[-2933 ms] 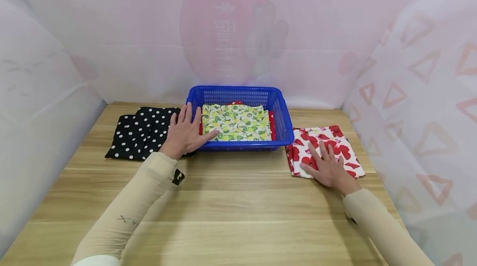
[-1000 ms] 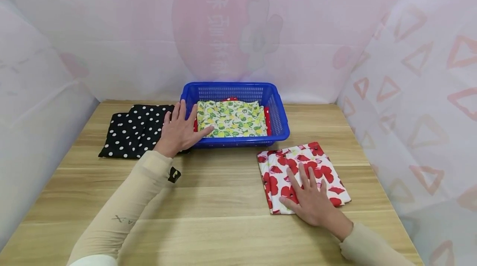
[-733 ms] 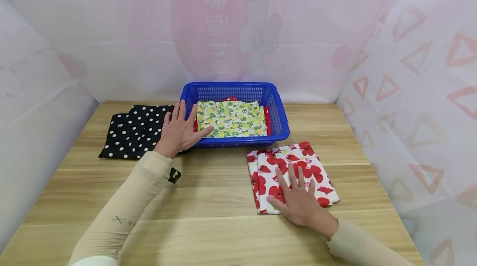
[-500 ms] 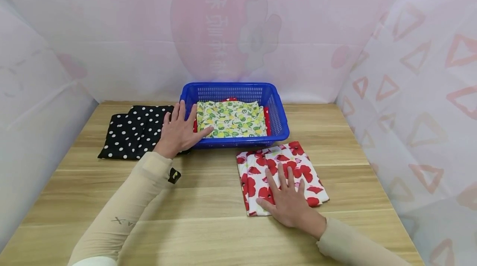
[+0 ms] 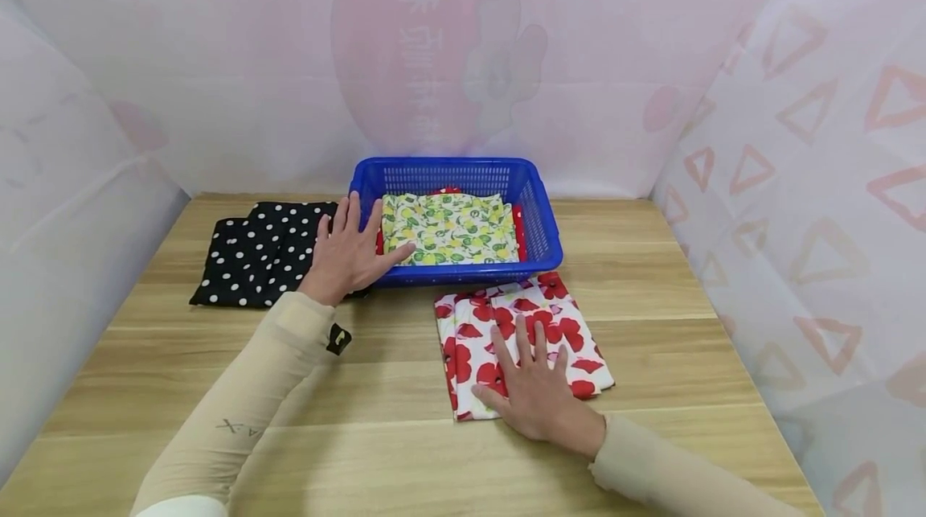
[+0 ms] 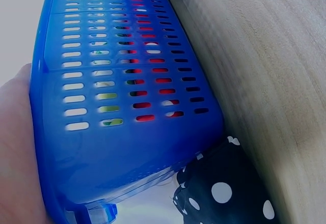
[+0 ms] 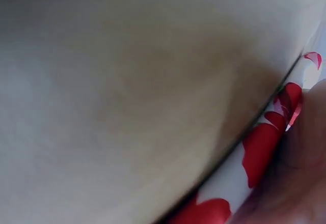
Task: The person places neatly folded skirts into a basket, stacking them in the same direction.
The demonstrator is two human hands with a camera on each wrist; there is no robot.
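Observation:
My right hand (image 5: 537, 396) lies with fingers spread on a folded white cloth with red flowers (image 5: 470, 356), on the table in front of the basket. In the right wrist view, the flowered cloth (image 7: 262, 150) shows as a thin stack under the palm. My left hand (image 5: 349, 256) rests with straight, spread fingers at the left front corner of the blue plastic basket (image 5: 542, 219). Inside the basket lies a folded cloth with a lemon print (image 5: 456, 231), with red dotted fabric (image 5: 518, 231) beneath it. The left wrist view shows the basket's slotted side wall (image 6: 117, 147) beside the hand.
A folded black cloth with white dots (image 5: 253, 260) lies left of the basket, partly behind my left hand. The wooden table (image 5: 347, 436) has printed white fabric walls (image 5: 600, 115) at its back and sides.
My right hand has slid the flowered cloth from the table's right side leftward and nearer, to just in front of the basket. My left hand stays at the basket's corner.

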